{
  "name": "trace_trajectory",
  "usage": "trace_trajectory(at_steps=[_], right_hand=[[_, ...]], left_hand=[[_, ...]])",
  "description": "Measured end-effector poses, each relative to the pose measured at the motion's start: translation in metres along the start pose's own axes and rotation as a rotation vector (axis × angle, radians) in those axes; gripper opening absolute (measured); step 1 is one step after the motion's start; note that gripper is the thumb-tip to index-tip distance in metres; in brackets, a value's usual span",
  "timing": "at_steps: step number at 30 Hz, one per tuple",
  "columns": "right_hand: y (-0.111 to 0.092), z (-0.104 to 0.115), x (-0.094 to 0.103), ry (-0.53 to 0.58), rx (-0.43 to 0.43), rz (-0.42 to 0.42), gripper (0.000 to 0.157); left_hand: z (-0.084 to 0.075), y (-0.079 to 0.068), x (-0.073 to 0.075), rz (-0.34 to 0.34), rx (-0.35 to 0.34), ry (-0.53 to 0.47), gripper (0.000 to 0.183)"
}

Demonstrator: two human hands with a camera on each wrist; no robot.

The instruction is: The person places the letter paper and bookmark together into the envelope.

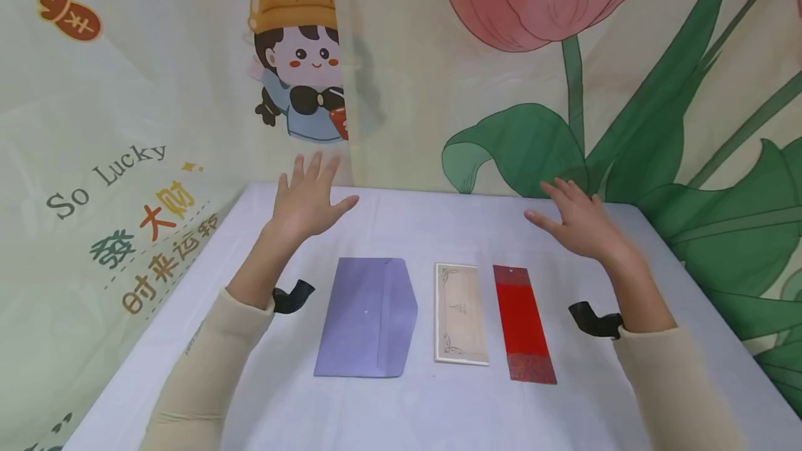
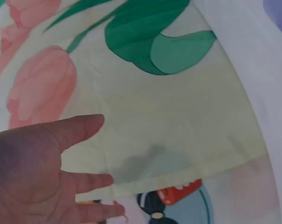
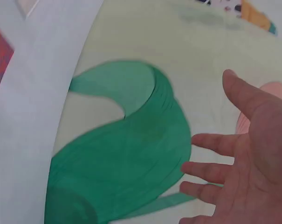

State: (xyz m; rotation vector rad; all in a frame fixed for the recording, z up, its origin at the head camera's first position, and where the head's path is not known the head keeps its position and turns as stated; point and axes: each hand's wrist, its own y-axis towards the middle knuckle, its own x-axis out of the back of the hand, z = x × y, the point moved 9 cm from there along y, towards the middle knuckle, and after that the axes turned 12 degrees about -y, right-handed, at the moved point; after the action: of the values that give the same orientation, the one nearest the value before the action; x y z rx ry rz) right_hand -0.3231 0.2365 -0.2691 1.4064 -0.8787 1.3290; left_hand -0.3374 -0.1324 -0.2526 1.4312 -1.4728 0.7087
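Both hands are raised over the far part of the table with fingers spread, and neither holds anything. My left hand (image 1: 307, 202) is up and left of a purple envelope (image 1: 354, 319), whose pointed flap faces right. Beyond the red strip, my right hand (image 1: 578, 223) hangs to the upper right. Between envelope and strip lies a cream, flat rectangular piece (image 1: 460, 315) with a printed ornamental border. The red strip (image 1: 522, 319) has patterned darker ends and a small hole at its top. In the wrist views, the left palm (image 2: 29, 172) and right palm (image 3: 252, 163) show nothing in them.
A white-covered table (image 1: 413, 413) carries the three flat items in a row. Behind it hangs a cloth backdrop (image 1: 401, 89) printed with a tulip and a cartoon figure. Black wrist mounts (image 1: 293, 296) stick out inward from both wrists.
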Motion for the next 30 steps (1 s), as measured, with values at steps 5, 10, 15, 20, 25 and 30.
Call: trace_trajectory(at_steps=[5,10,15,20,25,30], right_hand=[[-0.015,0.046,-0.022,0.026,-0.005,-0.011,0.074],[-0.03,0.1,-0.062,0.055,-0.005,0.001,0.076],[-0.041,0.149,-0.098,0.122,0.025,0.013,0.077],[-0.043,0.184,-0.129,0.112,0.107,-0.013,0.075],[-0.043,0.202,-0.162,0.05,0.182,-0.007,0.07],[-0.05,0.213,-0.184,0.012,0.254,0.019,0.064]], left_hand=[[-0.011,-0.038,-0.009,-0.062,0.007,0.026,0.074],[-0.02,-0.072,-0.041,-0.075,0.008,0.059,0.075],[-0.02,-0.092,-0.089,-0.035,-0.033,0.108,0.078],[-0.009,-0.1,-0.132,0.071,-0.047,0.062,0.085],[0.011,-0.101,-0.164,0.159,-0.006,-0.019,0.085],[0.027,-0.103,-0.181,0.088,-0.046,-0.043,0.084]])
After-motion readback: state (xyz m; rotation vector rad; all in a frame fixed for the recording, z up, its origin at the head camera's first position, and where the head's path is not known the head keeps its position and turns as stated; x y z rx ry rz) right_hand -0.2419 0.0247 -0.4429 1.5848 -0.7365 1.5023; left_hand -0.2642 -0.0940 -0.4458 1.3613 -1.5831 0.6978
